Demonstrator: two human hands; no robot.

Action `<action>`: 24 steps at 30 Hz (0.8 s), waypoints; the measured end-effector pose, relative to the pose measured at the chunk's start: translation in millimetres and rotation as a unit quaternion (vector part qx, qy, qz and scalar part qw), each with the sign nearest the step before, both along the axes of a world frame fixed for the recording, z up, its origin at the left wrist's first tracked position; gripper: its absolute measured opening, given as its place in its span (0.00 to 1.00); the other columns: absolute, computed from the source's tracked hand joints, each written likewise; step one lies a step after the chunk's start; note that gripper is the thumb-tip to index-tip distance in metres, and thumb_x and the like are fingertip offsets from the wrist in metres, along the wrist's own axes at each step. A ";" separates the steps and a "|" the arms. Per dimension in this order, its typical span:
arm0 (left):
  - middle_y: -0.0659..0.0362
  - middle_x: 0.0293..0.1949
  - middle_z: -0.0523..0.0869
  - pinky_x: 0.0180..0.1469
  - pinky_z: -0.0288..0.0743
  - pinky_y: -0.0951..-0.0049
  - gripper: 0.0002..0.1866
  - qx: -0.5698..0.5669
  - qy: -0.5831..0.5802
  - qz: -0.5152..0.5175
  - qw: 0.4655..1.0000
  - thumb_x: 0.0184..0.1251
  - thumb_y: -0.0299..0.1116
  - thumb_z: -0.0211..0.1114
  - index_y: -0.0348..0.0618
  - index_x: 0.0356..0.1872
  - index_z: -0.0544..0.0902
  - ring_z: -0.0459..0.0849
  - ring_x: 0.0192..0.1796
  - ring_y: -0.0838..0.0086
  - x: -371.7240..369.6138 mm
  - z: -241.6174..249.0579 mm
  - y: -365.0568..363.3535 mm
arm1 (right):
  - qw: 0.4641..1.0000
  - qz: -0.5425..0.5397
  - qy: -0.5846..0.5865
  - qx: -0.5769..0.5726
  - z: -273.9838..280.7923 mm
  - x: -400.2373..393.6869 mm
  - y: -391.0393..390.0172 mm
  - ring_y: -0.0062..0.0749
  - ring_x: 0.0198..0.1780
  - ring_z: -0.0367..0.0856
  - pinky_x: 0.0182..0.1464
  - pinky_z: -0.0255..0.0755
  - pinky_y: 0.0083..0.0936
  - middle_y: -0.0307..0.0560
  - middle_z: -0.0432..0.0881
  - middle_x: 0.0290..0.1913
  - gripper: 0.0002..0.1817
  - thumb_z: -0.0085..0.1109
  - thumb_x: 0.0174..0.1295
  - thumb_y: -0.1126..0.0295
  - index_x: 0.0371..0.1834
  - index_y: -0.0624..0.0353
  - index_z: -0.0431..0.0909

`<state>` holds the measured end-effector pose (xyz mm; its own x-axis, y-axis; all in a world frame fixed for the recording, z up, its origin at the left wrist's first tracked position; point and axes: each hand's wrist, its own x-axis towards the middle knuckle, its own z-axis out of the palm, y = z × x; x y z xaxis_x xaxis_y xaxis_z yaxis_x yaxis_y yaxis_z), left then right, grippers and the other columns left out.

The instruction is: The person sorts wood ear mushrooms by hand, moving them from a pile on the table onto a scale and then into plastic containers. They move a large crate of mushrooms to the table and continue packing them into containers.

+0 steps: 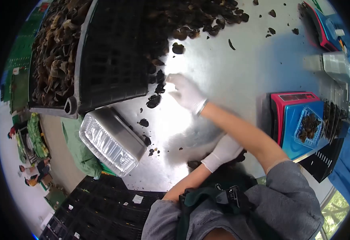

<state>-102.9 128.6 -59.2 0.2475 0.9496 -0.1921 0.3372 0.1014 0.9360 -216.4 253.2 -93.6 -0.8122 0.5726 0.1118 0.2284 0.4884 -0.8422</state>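
My right hand (pixel 187 94), in a white glove, reaches across the metal table (pixel 223 68). Its thumb and fingers are apart beside dark wood ear mushroom pieces (pixel 160 88), with nothing visible in them. Below it, my left hand (pixel 226 153), also gloved, is low over more dark pieces (pixel 239 159) at the table's near edge. My right forearm passes close over that hand, and its fingertips are hidden. A large heap of mushrooms (pixel 191 24) lies at the back, with single pieces scattered around.
A black crate (pixel 115 60) full of mushrooms stands on the left. Near it is a stack of clear plastic trays (pixel 111 148). On the right, a red and blue scale (pixel 293 104) carries a clear punnet (pixel 310 126) of mushrooms; more clear containers (pixel 337 67) stand behind.
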 end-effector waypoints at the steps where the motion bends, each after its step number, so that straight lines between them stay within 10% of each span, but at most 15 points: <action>1: 0.45 0.71 0.67 0.77 0.52 0.52 0.31 0.132 0.060 0.041 0.989 0.71 0.40 0.55 0.38 0.72 0.64 0.61 0.75 0.50 15.1 -17.6 -8.9 | 0.997 0.039 0.059 0.030 -1.9 -11.7 -26.1 0.51 0.64 0.73 0.69 0.67 0.38 0.55 0.76 0.61 0.22 0.58 0.61 0.66 0.58 0.61 0.75; 8: 0.45 0.74 0.62 0.77 0.52 0.52 0.34 0.138 0.059 0.047 0.988 0.71 0.43 0.55 0.37 0.73 0.62 0.59 0.76 0.50 -13.4 -7.4 -6.2 | 0.978 0.182 0.052 -0.089 29.6 -10.2 -69.0 0.46 0.57 0.78 0.61 0.72 0.42 0.48 0.81 0.54 0.09 0.55 0.63 0.66 0.43 0.52 0.83; 12: 0.44 0.74 0.61 0.77 0.50 0.52 0.34 0.083 0.080 0.057 0.992 0.69 0.39 0.57 0.37 0.74 0.61 0.57 0.77 0.49 -37.7 -4.7 -8.0 | 0.988 -0.102 0.040 0.111 8.1 -44.8 -13.5 0.54 0.65 0.69 0.69 0.63 0.44 0.59 0.77 0.58 0.16 0.56 0.61 0.62 0.46 0.59 0.82; 18: 0.43 0.75 0.60 0.78 0.47 0.53 0.37 0.102 0.185 0.103 0.972 0.63 0.35 0.61 0.39 0.74 0.61 0.55 0.77 0.47 -63.8 -22.5 28.0 | 0.925 0.378 0.038 -0.011 12.1 -13.2 -101.0 0.44 0.61 0.75 0.67 0.66 0.41 0.49 0.80 0.52 0.19 0.59 0.57 0.65 0.52 0.58 0.79; 20: 0.42 0.75 0.59 0.78 0.47 0.53 0.38 0.071 0.300 0.143 0.941 0.62 0.36 0.62 0.40 0.74 0.61 0.55 0.77 0.45 -91.8 -20.9 35.6 | 0.932 0.329 0.067 0.138 52.6 -0.3 -43.5 0.42 0.59 0.77 0.66 0.67 0.38 0.47 0.81 0.53 0.19 0.59 0.57 0.65 0.52 0.59 0.79; 22: 0.40 0.75 0.59 0.79 0.45 0.53 0.40 0.004 0.444 0.196 0.874 0.61 0.37 0.63 0.40 0.75 0.60 0.56 0.76 0.43 -130.2 -16.4 33.8 | 0.996 0.036 0.082 0.014 22.2 21.0 28.5 0.43 0.56 0.77 0.63 0.69 0.40 0.53 0.82 0.51 0.18 0.54 0.65 0.62 0.54 0.58 0.79; 24: 0.38 0.74 0.59 0.79 0.45 0.53 0.37 0.028 0.442 0.334 0.832 0.64 0.36 0.60 0.36 0.74 0.60 0.56 0.76 0.43 -162.2 -18.3 27.5 | 0.952 -0.223 0.033 0.205 29.0 40.3 121.6 0.48 0.67 0.70 0.74 0.54 0.46 0.61 0.74 0.64 0.27 0.59 0.63 0.60 0.62 0.63 0.73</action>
